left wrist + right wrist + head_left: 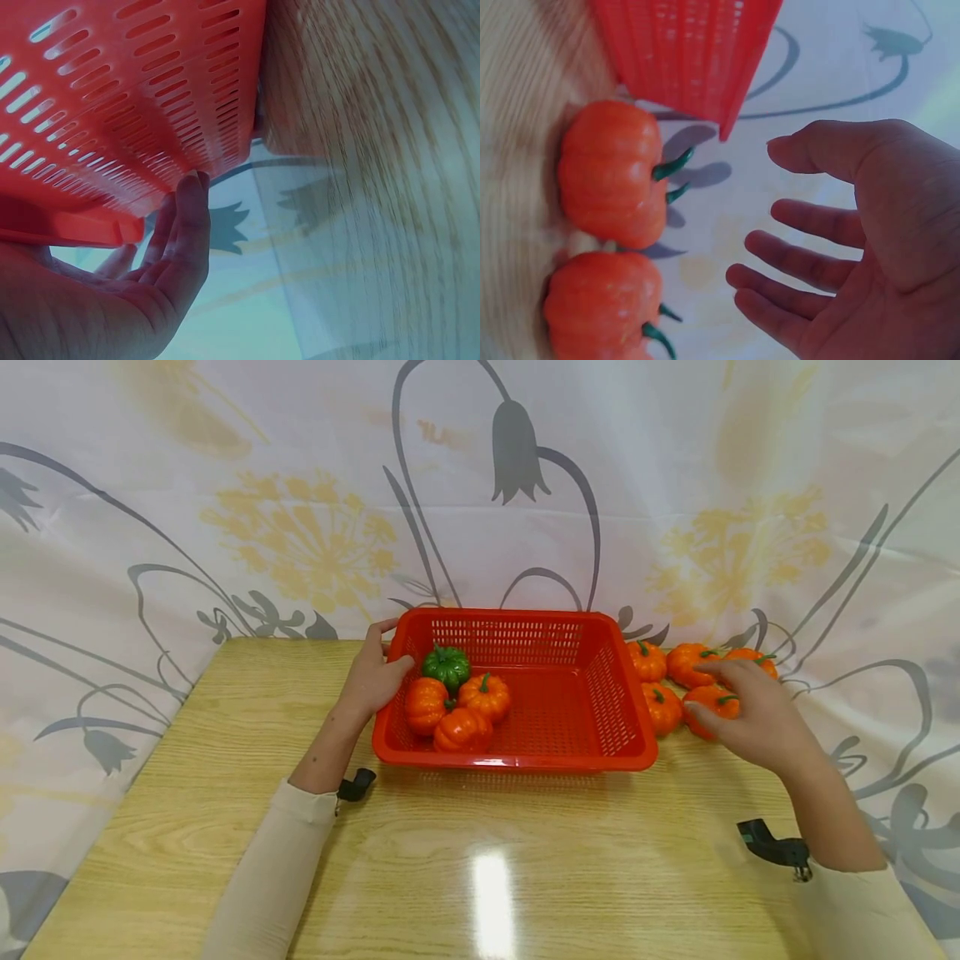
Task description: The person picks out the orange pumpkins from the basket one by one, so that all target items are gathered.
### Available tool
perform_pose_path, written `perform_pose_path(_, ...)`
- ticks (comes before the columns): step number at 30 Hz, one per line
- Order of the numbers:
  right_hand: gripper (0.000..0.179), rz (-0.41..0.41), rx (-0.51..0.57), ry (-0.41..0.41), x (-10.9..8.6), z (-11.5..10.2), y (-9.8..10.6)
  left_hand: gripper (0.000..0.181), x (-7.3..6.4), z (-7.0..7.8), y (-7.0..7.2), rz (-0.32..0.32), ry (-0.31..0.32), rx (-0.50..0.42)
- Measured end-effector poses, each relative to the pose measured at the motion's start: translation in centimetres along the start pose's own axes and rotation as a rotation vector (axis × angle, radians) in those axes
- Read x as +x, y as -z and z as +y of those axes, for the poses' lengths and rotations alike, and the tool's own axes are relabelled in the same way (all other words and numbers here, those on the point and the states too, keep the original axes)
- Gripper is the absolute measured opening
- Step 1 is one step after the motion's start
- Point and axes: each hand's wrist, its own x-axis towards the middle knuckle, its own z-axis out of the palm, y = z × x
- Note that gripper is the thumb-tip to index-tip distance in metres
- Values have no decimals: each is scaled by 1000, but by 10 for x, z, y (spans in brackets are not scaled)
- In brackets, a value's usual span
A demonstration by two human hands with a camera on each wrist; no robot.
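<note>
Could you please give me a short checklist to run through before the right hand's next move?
1. Basket steadied: ok; the left hand holds the left rim of the red basket.
2. Right hand free: ok; it holds nothing.
3. Pumpkins within reach: ok; five orange pumpkins sit right of the basket, near that hand.
4. Room inside: ok; three orange pumpkins and a green pumpkin leave the right side bare.
5. Pumpkin gripped: not ok; none yet.
6. Left hand's grip firmness: cannot tell.
</note>
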Motion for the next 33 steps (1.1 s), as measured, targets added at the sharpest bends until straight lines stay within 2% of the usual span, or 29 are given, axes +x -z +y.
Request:
perform_pose_path(2, 50, 8, 11, 11, 1, -8, 0, 69, 0, 0, -1, 0, 0, -3)
perform_pose_path(9, 46, 41, 52, 125, 11, -31, -7, 69, 0, 1, -4, 0, 5, 3)
perform_pose_path(17, 52, 30, 80, 203, 29, -52, -18, 69, 0, 2, -4, -2, 5, 4)
perform_pose_path(24, 49, -49, 94, 193, 51, -80, -25, 69, 1, 1, -2, -2, 13, 0)
perform_pose_path(33, 49, -180, 58, 254, 87, -106, -38, 69, 1, -1, -1, 7, 3, 5)
